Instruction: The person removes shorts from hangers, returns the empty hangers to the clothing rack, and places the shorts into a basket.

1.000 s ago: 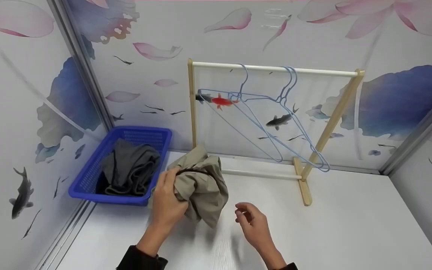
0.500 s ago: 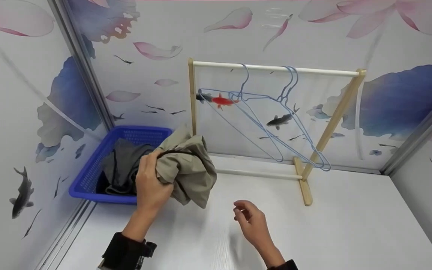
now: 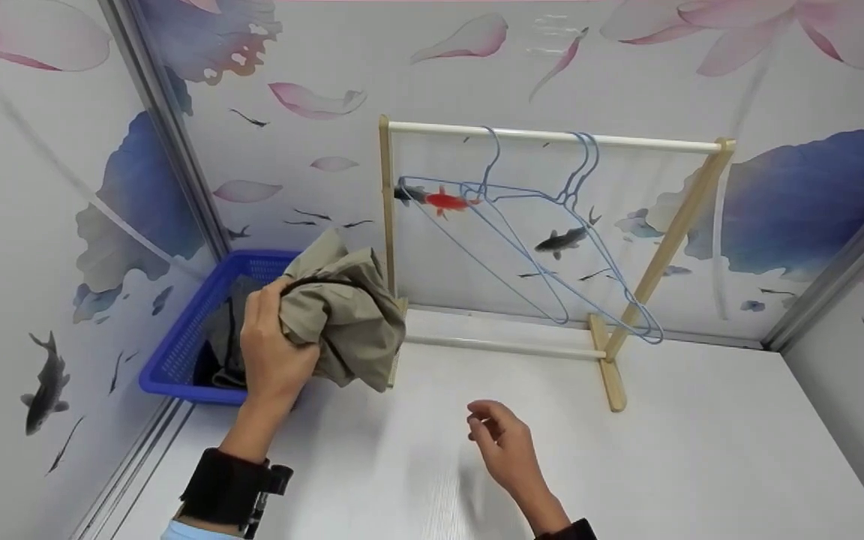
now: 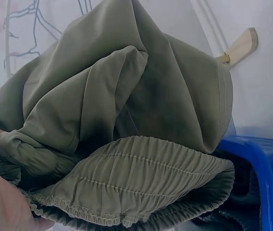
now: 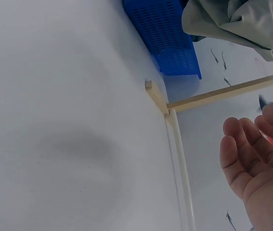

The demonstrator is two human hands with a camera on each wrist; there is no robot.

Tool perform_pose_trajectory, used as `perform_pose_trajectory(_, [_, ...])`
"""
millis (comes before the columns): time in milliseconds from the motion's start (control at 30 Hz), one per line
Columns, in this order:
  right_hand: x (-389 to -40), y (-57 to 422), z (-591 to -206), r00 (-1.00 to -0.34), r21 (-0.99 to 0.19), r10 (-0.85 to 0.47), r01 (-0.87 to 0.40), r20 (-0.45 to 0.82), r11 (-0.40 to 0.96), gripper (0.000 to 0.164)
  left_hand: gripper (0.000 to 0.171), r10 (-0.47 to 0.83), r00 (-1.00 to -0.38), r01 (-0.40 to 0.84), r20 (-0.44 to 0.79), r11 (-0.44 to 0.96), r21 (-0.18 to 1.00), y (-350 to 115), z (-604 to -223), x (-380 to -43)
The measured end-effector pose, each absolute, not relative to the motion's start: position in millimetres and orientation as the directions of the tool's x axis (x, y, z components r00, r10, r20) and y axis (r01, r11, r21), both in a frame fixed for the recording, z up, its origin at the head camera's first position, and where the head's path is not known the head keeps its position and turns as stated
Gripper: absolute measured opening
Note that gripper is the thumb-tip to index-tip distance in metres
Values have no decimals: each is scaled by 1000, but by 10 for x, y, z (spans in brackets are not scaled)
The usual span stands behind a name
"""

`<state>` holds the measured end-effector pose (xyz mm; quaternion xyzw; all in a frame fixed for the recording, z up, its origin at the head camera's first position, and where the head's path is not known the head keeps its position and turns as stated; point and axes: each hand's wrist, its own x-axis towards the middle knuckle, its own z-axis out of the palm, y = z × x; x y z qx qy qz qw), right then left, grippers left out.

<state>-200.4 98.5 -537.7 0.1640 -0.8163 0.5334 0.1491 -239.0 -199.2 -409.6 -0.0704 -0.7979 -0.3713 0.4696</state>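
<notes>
My left hand (image 3: 274, 352) grips a bunched pair of olive-green pants (image 3: 346, 319) and holds it up in front of the blue basket (image 3: 166, 390). In the left wrist view, the pants' gathered elastic waistband (image 4: 141, 178) sags loosely beside the thumb and fingers; how long the legs are is hidden by the folds. Inside the basket lies dark grey clothing (image 3: 226, 330), partly covered by my hand and the pants. To the right, my right hand (image 3: 507, 446) hovers over the white table, fingers loosely bent and holding nothing.
A rack (image 3: 552, 136) with wooden side posts and a white bar stands at the back. Several thin blue hangers (image 3: 522, 247) hang from it. Printed panel walls (image 3: 312, 45) enclose the white table (image 3: 702, 450) at the back and sides.
My left hand has carried the pants leftward and somewhat upward, from beside the basket to in front of its right part. The right hand has barely moved.
</notes>
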Motion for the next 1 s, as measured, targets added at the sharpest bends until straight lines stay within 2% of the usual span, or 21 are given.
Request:
perform_pose_trajectory(433, [-2077,1036,-5474,-901,-831,-137,-432,411,351,16,51,-328,-517,397,791,727,561,-2270,-4066,-2536])
perform_pose_trajectory(733, [-1922,973,-5142,-905,-834,-126,-423,406,354,17,47,-410,-490,344,769,720,603,-2429,-4030,-2660])
perform_pose_trajectory(1000, [-1900,988,-5135,-901,-832,-106,-430,421,349,16,47,-492,-483,250,724,715,653,-2588,-4072,-2781])
